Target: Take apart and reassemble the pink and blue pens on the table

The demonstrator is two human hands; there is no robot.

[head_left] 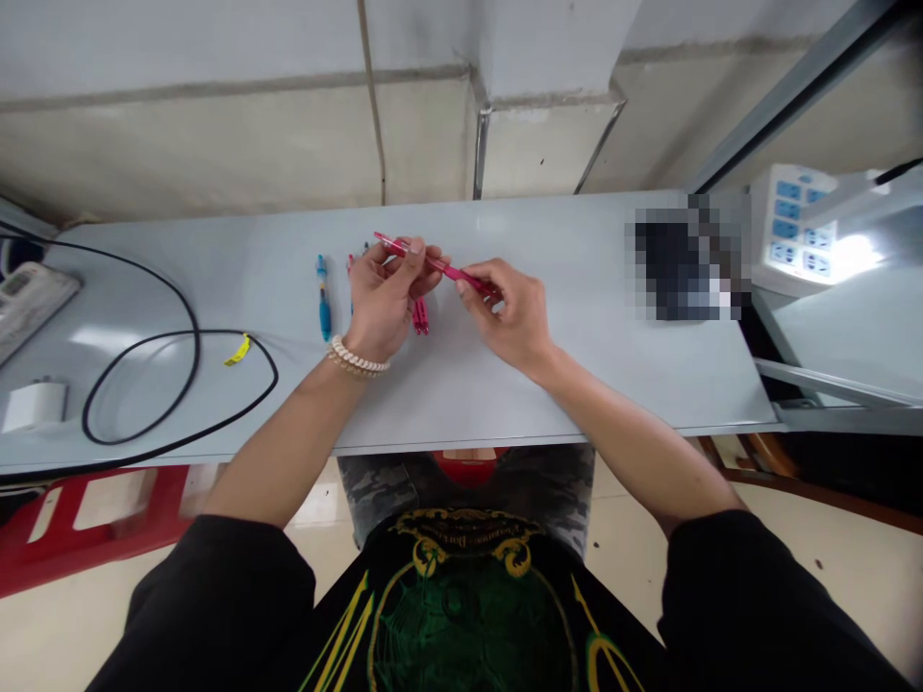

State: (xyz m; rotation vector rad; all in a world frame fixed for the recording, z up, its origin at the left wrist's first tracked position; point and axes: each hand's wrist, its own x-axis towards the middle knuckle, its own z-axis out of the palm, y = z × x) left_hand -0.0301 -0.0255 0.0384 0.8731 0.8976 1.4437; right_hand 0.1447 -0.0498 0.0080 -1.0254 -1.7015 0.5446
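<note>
A pink pen (451, 273) is held slantwise above the table between both hands. My left hand (391, 298), with beaded bracelets at the wrist, is closed around its left part, and the tip end sticks out past the thumb. My right hand (509, 312) pinches the other end between thumb and fingers. More pink pens (420, 317) lie on the table beneath my left hand, which partly hides them. To the left of that hand lies a blue pen (324, 300), pointing away from me.
The grey table (461, 394) backs onto a wall. A black cable (194, 327) with a yellow tag (237, 350) loops across the left side, near a white charger (35, 406). On the right are a pixelated dark object (678, 264) and a white power strip (793, 226).
</note>
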